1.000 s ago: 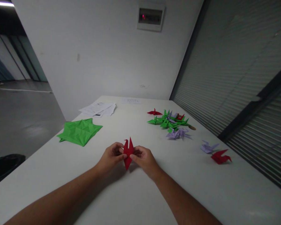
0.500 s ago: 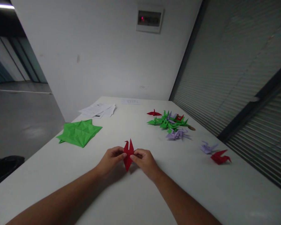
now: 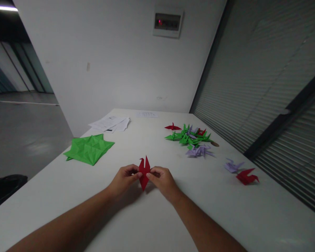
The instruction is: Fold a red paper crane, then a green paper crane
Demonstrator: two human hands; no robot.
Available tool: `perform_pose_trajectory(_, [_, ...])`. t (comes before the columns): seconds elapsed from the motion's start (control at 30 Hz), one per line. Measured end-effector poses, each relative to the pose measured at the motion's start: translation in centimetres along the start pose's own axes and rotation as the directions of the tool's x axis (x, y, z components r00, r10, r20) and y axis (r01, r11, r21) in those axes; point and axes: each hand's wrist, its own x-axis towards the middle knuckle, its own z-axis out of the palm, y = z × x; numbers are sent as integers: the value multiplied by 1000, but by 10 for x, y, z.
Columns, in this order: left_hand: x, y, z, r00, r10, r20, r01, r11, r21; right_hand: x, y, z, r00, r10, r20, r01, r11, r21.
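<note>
Between my two hands a red origami crane (image 3: 144, 171) is held above the table, its narrow head and tail pointing up and its lower flap tapering down. My left hand (image 3: 126, 177) pinches its left edge between thumb and fingers. Opposite it, my right hand (image 3: 161, 178) grips the right edge the same way, thumb on the near face. The fingers behind the paper are partly hidden. To the right lie a finished-looking red paper crane (image 3: 247, 176) and a purple one (image 3: 233, 165).
A heap of green, purple and red paper cranes (image 3: 190, 135) lies at the back right of the white table (image 3: 152, 224). Creased green paper sheets (image 3: 89, 148) are at the left, printed papers (image 3: 110, 123) behind them. A black bin (image 3: 6, 190) stands beyond the left edge; blinds (image 3: 265, 87) border the right.
The lower tip of the held red crane has shifted very slightly. Both hands keep their pinch in nearly the same place.
</note>
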Motion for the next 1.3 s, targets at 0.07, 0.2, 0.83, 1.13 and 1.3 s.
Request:
perform_pose_trajectory(0.07, [0, 0, 0, 1000, 0, 0, 0, 1000, 3, 0, 0, 0, 1000, -2, 2, 2, 1000, 6])
perform_pose_trajectory(0.2, [1, 0, -1, 1000, 18, -7, -17, 999, 44, 0, 3, 1, 1000, -11, -15, 11, 1000, 23])
perform_pose_trajectory(0.83, [0, 4, 2, 1000, 2, 7, -2, 1000, 26, 1, -2, -3, 986, -157, -60, 146, 977, -155])
perform_pose_trajectory(1.13, [-1, 5, 4, 996, 51, 76, -54, 998, 29, 3, 1, -3, 995, -77, -59, 70, 991, -111])
perform_pose_trajectory(1.3, [0, 3, 4, 999, 38, 33, -39, 999, 23, 3, 1, -3, 996, -63, -64, 56, 994, -99])
